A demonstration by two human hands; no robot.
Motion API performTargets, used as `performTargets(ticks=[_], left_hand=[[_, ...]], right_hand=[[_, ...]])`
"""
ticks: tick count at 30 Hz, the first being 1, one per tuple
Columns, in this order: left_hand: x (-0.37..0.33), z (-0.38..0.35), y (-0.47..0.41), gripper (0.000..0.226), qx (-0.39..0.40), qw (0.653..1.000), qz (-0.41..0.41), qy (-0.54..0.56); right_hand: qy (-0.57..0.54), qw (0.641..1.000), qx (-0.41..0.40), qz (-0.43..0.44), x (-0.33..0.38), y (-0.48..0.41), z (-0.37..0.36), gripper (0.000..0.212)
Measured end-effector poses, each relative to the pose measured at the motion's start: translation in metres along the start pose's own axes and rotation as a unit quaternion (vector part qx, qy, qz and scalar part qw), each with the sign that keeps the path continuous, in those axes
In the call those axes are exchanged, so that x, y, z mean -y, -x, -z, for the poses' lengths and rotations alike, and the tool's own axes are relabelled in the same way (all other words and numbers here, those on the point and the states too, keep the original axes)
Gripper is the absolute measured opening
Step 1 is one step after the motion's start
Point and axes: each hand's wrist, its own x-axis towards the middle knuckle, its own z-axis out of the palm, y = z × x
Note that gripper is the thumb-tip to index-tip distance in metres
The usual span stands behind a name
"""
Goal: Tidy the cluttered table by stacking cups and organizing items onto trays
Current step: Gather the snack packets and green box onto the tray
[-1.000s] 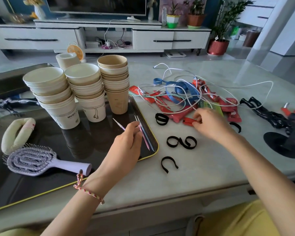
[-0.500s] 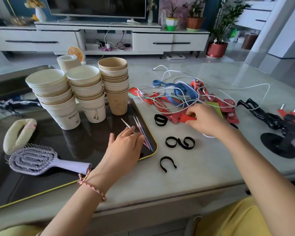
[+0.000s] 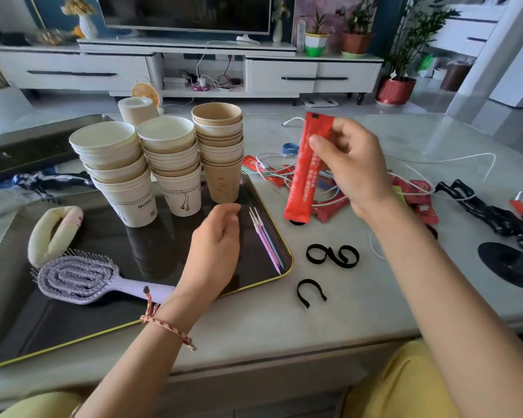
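Above the pile of cables, the right hand [image 3: 349,164] pinches a red sachet [image 3: 305,167] upright. The left hand [image 3: 216,248] hovers over the black tray [image 3: 254,188], fingers loosely curled and empty.

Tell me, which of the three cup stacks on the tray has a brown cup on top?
The right-hand stack, the one nearest the tray's right rim. Its top cup is brown paper, while the middle stack and the left stack have white cups on top.

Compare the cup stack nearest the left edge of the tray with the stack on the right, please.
The left cup stack is white, with "MUSIC" printed on its bottom cup; the right cup stack is mostly brown kraft paper. The left one leans and its cups sit unevenly; the right one stands straighter. Both stand on the black tray.
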Motion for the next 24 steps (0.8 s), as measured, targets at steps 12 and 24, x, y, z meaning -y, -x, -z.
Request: performTargets(ticks=[12, 24], left_hand=[[0.003, -0.004, 0.007, 0.029, 0.086, 0.986, 0.024, -0.144], [0.002, -0.005, 0.009, 0.028, 0.090, 0.982, 0.028, -0.163]], right_hand=[[0.350, 0.926, 0.096, -0.104, -0.057, 0.001, 0.014, 0.013], [0.539, 0.798, 0.257, -0.074, -0.069, 0.019, 0.024, 0.058]])
